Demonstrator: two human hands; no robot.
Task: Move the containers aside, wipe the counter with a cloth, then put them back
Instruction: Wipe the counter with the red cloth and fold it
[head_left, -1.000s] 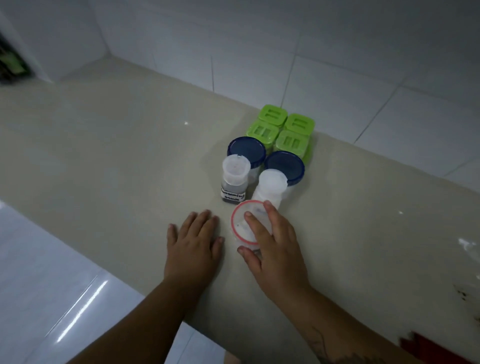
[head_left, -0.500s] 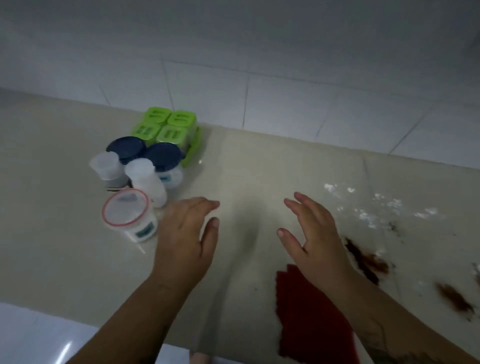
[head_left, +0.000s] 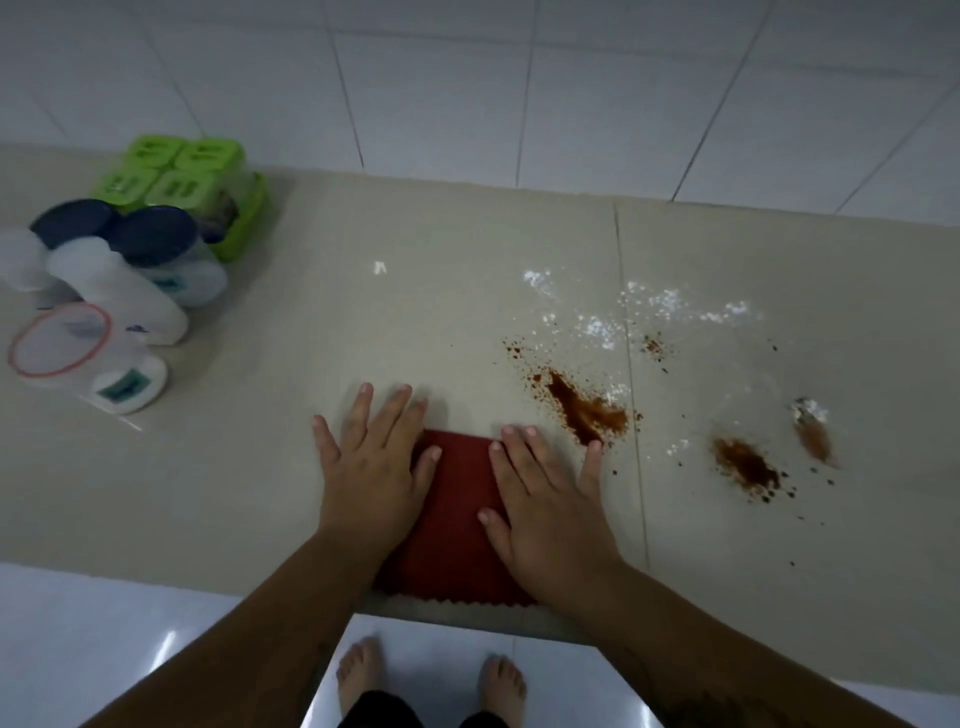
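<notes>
A folded red cloth (head_left: 454, 525) lies at the front edge of the beige counter (head_left: 415, 291). My left hand (head_left: 374, 462) lies flat with spread fingers over the cloth's left edge. My right hand (head_left: 545, 499) lies flat on the cloth's right part. The containers stand grouped at the far left: a green four-lid box (head_left: 182, 182), two blue-lidded jars (head_left: 156, 236), two white bottles (head_left: 119, 291) and a red-rimmed clear tub (head_left: 78, 358). Brown powder spills (head_left: 587, 410) and white powder (head_left: 649, 306) mark the counter right of my hands.
A white tiled wall (head_left: 467, 78) runs along the back of the counter. More brown patches (head_left: 748, 462) lie further right. Below the counter's front edge I see glossy white floor (head_left: 104, 634) and bare feet (head_left: 358, 670).
My view has swung right, away from the containers. Both hands left the container group and came down flat on the red cloth.
</notes>
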